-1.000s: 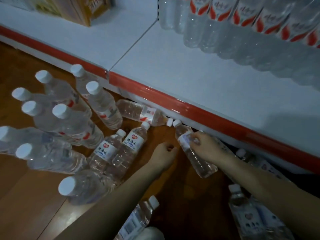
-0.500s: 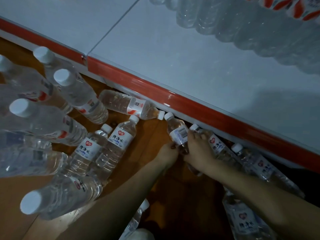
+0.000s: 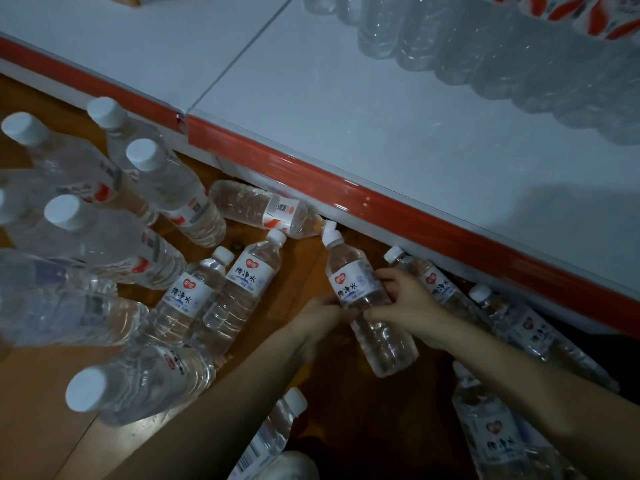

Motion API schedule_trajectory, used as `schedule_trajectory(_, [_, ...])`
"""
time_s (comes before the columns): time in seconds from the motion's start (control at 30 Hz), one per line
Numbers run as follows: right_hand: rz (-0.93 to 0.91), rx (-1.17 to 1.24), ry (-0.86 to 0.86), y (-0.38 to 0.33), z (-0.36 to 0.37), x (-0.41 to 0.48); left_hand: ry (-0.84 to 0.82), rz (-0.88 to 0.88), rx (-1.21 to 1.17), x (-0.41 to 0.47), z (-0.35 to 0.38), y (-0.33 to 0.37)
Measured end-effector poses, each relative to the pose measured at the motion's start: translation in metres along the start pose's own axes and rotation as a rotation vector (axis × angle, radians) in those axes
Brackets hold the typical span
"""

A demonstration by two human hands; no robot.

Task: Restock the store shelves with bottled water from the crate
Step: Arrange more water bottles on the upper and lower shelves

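A clear water bottle [image 3: 353, 278] with a white cap and a white label lies tilted over the wooden floor, just below the shelf edge. My left hand [image 3: 320, 315] and my right hand [image 3: 407, 306] both grip it around the middle, from either side. Two more bottles [image 3: 214, 299] lie side by side on the floor to its left. Another bottle [image 3: 263, 209] lies against the shelf base. A row of red-labelled bottles [image 3: 485, 43] stands at the back of the grey shelf [image 3: 346, 109]. No crate is in view.
Several upright bottles [image 3: 104, 244] stand on the floor at left. More bottles [image 3: 512, 320] lie under the shelf's red edge strip [image 3: 415, 223] at right, and others [image 3: 495, 434] near the bottom right. One bottle [image 3: 273, 431] lies by my left forearm.
The held bottle has come out from under the shelf edge toward me and now shows its label. My left hand has closed onto it beside the right. The view shifted slightly right.
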State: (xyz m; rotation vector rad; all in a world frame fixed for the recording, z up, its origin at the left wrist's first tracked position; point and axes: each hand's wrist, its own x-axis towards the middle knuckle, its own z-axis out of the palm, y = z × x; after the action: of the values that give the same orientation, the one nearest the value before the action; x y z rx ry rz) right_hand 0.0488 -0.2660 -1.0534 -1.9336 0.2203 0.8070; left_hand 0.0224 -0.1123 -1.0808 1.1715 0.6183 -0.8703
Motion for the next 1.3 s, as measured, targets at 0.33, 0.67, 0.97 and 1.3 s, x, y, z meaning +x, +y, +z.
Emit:
schedule_trajectory(0.33, [-0.097, 0.172, -0.175, -0.031, -0.004, -0.016, -0.092, 0.388, -0.092, -0.055, -0.012, 0.01])
schedule_trajectory(0.67, [-0.484, 0.023, -0.158, -0.117, -0.019, -0.075, 0.037, 0.781, 0.113, -0.125, -0.006, 0.063])
schedule_trajectory(0.97, [-0.692, -0.025, 0.035, -0.2, -0.056, -0.148, 0.055, 1.031, 0.174, -0.207, 0.027, 0.131])
schedule_trajectory(1.3, [-0.964, -0.024, 0.253, -0.292, -0.108, -0.244, -0.003, 1.365, 0.252, -0.304, 0.083, 0.223])
